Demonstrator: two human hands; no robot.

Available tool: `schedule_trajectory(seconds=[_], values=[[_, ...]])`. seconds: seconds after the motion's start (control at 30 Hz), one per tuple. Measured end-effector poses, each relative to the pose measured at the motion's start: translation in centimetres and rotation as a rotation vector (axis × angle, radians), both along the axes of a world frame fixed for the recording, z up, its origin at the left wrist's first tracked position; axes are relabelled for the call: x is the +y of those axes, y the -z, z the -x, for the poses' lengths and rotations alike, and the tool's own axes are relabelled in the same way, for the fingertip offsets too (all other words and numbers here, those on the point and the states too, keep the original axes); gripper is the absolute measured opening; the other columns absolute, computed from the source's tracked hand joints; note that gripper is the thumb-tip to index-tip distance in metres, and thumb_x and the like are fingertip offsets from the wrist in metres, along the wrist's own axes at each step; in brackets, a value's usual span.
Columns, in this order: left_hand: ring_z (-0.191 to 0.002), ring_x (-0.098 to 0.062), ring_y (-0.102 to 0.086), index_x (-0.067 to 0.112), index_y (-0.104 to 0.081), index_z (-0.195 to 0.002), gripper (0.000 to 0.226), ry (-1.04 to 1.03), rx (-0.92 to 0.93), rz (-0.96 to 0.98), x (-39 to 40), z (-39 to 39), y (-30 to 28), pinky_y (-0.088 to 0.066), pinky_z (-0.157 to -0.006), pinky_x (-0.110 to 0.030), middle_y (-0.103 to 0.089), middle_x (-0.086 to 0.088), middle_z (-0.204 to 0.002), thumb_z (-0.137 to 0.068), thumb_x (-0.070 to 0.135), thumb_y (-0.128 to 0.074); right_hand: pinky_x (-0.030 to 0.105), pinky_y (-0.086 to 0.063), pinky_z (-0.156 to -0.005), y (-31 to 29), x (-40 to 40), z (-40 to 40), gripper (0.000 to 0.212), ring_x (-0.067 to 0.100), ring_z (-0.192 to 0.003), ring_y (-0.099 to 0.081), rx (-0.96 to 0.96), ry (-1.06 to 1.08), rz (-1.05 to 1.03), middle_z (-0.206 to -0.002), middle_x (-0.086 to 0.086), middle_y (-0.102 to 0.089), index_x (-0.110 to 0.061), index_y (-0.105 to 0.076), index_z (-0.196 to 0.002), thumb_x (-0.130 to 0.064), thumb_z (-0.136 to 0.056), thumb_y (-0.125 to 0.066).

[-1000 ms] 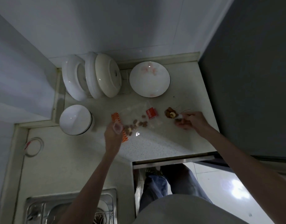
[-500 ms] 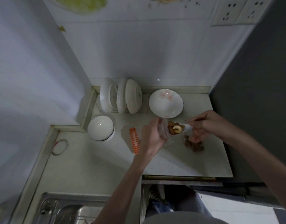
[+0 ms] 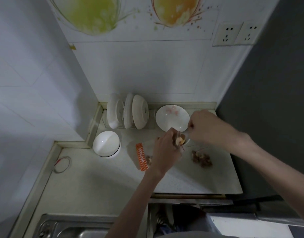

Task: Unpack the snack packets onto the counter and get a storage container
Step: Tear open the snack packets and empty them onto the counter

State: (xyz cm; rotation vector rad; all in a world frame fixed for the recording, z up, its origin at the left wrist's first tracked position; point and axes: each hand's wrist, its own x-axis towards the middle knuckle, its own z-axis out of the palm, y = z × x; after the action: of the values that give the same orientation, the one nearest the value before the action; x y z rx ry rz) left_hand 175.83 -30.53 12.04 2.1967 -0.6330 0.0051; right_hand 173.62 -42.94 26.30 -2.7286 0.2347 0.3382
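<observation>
Both hands hold one small clear snack packet [image 3: 180, 141] of brown and pale pieces above the counter [image 3: 173, 179]. My left hand [image 3: 165, 152] pinches its left side. My right hand [image 3: 207, 127] pinches its right side, fingers closed. A second packet of brown snacks [image 3: 201, 158] lies on the counter to the right, under my right forearm. A clear bag with an orange strip [image 3: 141, 157] lies left of my left hand, with a few brown pieces [image 3: 149, 159] inside; my hand hides part of it.
A white plate [image 3: 171, 117] with pink marks leans at the back. Several white dishes [image 3: 129, 111] stand in a rack to its left, and a white bowl [image 3: 106, 144] sits upside down nearby. A steel sink [image 3: 70, 227] is at the bottom left. A dark fridge side [image 3: 271, 100] bounds the right.
The camera has tilted up. My left hand left the orange-strip bag and joined my right hand on the small packet, which rose off the counter. Another packet now lies at the right.
</observation>
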Motion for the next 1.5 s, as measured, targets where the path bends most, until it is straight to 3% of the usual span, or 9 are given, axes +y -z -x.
schedule_trajectory(seconds=[0.3,0.4,0.57,0.67,0.8,0.9,1.17,1.3,1.5], values=[[-0.072,-0.015,-0.065,0.005,-0.055,-0.114,0.036,-0.036,0.005,0.07,0.0,0.0,0.8,-0.056,-0.066,-0.03,-0.069,-0.003,-0.088,-0.081,0.004,-0.071,0.016,-0.019,-0.028,-1.7,1.6,0.6,0.045,0.008,-0.045,-0.015,-0.118,-0.182,0.147,-0.054,-0.004,-0.012,-0.022,-0.013,-0.052,0.0,-0.069,-0.048],[-0.073,-0.014,-0.065,0.005,-0.055,-0.109,0.03,-0.051,0.056,0.116,0.3,-0.1,1.3,-0.056,-0.063,-0.034,-0.068,-0.001,-0.089,-0.082,0.0,-0.067,0.015,-0.017,-0.029,-0.9,-0.1,-0.2,0.025,0.017,-0.04,-0.025,-0.107,-0.103,0.019,-0.043,0.008,-0.034,-0.007,-0.038,-0.043,-0.001,-0.066,-0.044],[-0.062,0.005,-0.059,0.024,-0.049,-0.081,0.024,-0.127,0.264,0.282,3.1,-0.7,4.0,-0.045,-0.056,-0.009,-0.059,0.011,-0.071,-0.088,0.011,-0.068,0.033,-0.049,-0.051,4.6,-5.4,-2.3,0.023,0.018,-0.066,-0.066,-0.288,0.165,-0.129,-0.076,0.017,-0.071,-0.001,-0.073,-0.073,-0.008,-0.073,-0.051],[-0.071,-0.016,-0.06,0.013,-0.054,-0.088,0.021,-0.273,0.575,0.256,6.3,-0.3,8.5,-0.046,-0.061,-0.027,-0.064,-0.011,-0.086,-0.089,0.028,-0.068,0.038,-0.05,-0.065,12.1,-7.4,-1.7,0.022,0.029,-0.081,-0.067,-0.083,0.213,-0.147,-0.082,0.023,-0.071,0.005,-0.072,-0.081,-0.013,-0.082,-0.059],[-0.054,-0.016,-0.051,0.012,-0.054,-0.095,0.031,-0.411,0.757,0.057,10.3,0.4,14.0,-0.04,-0.056,-0.029,-0.066,-0.009,-0.085,-0.087,0.038,-0.069,0.011,-0.039,-0.04,20.9,-8.3,0.5,0.024,0.018,-0.055,-0.064,0.146,0.278,-0.216,-0.065,0.009,-0.069,-0.001,-0.074,-0.077,-0.017,-0.087,-0.059],[-0.045,-0.011,-0.047,0.016,-0.053,-0.089,0.033,-0.472,0.777,0.056,11.9,0.0,15.5,-0.036,-0.044,-0.025,-0.062,-0.003,-0.075,-0.084,0.044,-0.071,0.006,-0.031,-0.033,23.7,-8.4,0.0,0.021,0.003,-0.045,-0.051,0.096,0.304,-0.213,-0.064,0.009,-0.068,-0.004,-0.074,-0.09,-0.01,-0.091,-0.054],[-0.037,-0.009,-0.044,0.012,-0.05,-0.092,0.023,-0.501,0.767,0.129,10.9,-2.9,17.9,-0.035,-0.035,-0.025,-0.066,-0.008,-0.084,-0.094,0.031,-0.062,0.039,-0.048,-0.076,26.4,-7.6,-5.4,0.02,0.033,-0.087,-0.065,0.065,0.243,-0.161,-0.094,0.027,-0.069,0.01,-0.068,-0.093,-0.004,-0.088,-0.054],[-0.038,-0.013,-0.049,0.007,-0.056,-0.099,0.016,-0.557,0.79,0.08,9.1,-4.3,18.8,-0.039,-0.032,-0.026,-0.066,-0.009,-0.085,-0.098,0.024,-0.056,0.028,-0.04,-0.065,27.0,-6.6,-7.0,0.028,0.019,-0.079,-0.059,0.142,0.118,-0.185,-0.077,0.014,-0.061,-0.013,-0.066,-0.07,-0.003,-0.091,-0.051],[-0.046,-0.022,-0.055,0.001,-0.057,-0.108,0.019,-0.611,0.85,0.071,7.9,-5.3,20.0,-0.042,-0.035,-0.027,-0.064,-0.021,-0.099,-0.096,0.013,-0.052,0.009,-0.04,-0.049,28.6,-5.8,-7.6,0.022,-0.002,-0.051,-0.052,0.301,-0.045,-0.239,-0.063,-0.01,-0.06,-0.009,-0.073,-0.104,-0.008,-0.09,-0.057]])
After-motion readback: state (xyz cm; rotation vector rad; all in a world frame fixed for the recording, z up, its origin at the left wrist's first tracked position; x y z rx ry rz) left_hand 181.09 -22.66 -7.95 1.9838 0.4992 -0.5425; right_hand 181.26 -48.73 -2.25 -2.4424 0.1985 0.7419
